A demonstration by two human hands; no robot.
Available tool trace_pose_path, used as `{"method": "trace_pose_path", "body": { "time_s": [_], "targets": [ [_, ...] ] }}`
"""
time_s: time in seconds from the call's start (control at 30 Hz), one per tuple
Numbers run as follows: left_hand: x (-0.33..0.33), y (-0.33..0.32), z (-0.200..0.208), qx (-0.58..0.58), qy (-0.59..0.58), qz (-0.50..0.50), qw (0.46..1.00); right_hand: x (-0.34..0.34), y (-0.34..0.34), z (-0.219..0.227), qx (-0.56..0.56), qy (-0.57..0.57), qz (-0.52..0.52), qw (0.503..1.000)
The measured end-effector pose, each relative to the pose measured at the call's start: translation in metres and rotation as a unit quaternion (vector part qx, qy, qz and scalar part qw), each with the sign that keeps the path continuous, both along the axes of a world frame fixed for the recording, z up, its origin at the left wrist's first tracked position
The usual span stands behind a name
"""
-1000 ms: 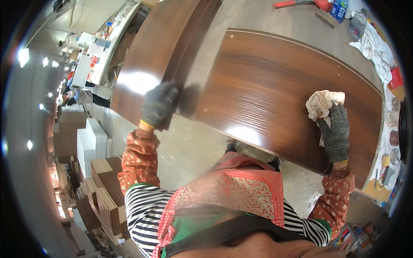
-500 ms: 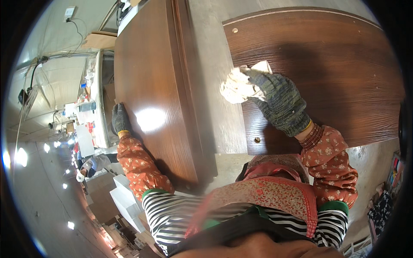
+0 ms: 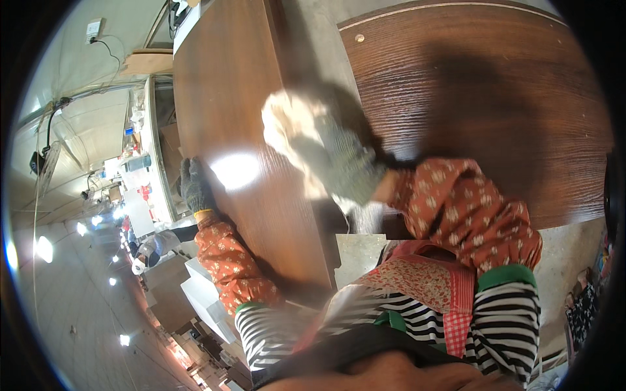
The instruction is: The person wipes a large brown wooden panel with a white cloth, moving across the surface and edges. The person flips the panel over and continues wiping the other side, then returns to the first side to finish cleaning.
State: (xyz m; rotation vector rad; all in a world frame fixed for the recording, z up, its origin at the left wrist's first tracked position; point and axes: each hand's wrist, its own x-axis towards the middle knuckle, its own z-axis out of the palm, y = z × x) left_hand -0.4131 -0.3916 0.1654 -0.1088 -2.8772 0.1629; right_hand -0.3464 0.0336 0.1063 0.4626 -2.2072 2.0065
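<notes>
My left hand [image 3: 196,186], in a dark grey knit glove, lies with its fingers stretched along the left edge of a glossy brown wooden panel [image 3: 228,98]. The fingers rest on the panel and hold nothing. My right hand [image 3: 349,159], in a matching glove and blurred by motion, grips a crumpled cream cloth [image 3: 293,133]. It hangs over the panel's right edge, by the gap beside a second brown wood-grain board [image 3: 456,85]. Whether the cloth touches the panel I cannot tell. That second board lies to the right, under my right forearm.
A small pale plug hole [image 3: 359,38] marks the right board's far left corner. White boxes [image 3: 207,300] and brown cartons stand at lower left. Beyond the panel is a cluttered workbench [image 3: 156,150]. Another person [image 3: 156,247] is farther off on the left.
My right hand has swung left with the cloth, from the right board's left edge to the left panel's right edge. My left hand stays on its panel edge.
</notes>
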Motion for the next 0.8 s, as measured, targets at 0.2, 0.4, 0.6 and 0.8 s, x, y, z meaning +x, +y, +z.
{"method": "trace_pose_path", "body": {
  "time_s": [0.2,0.4,0.6,0.8],
  "targets": [
    [0.001,0.003,-0.001,0.072,0.011,0.015,0.997,-0.08,0.004,-0.005,0.007,-0.056,-0.073,0.996],
    [0.001,-0.004,0.001,0.01,0.001,0.029,1.0,-0.045,-0.001,0.003,-0.104,0.014,-0.048,0.993],
    [0.004,0.027,0.001,0.161,0.013,0.101,0.982,-0.114,0.035,0.018,-0.035,-0.082,-0.13,0.987],
    [0.0,0.042,0.009,0.071,0.021,0.079,0.994,-0.061,0.186,0.079,0.194,0.206,-0.163,0.945]
  ]
}}
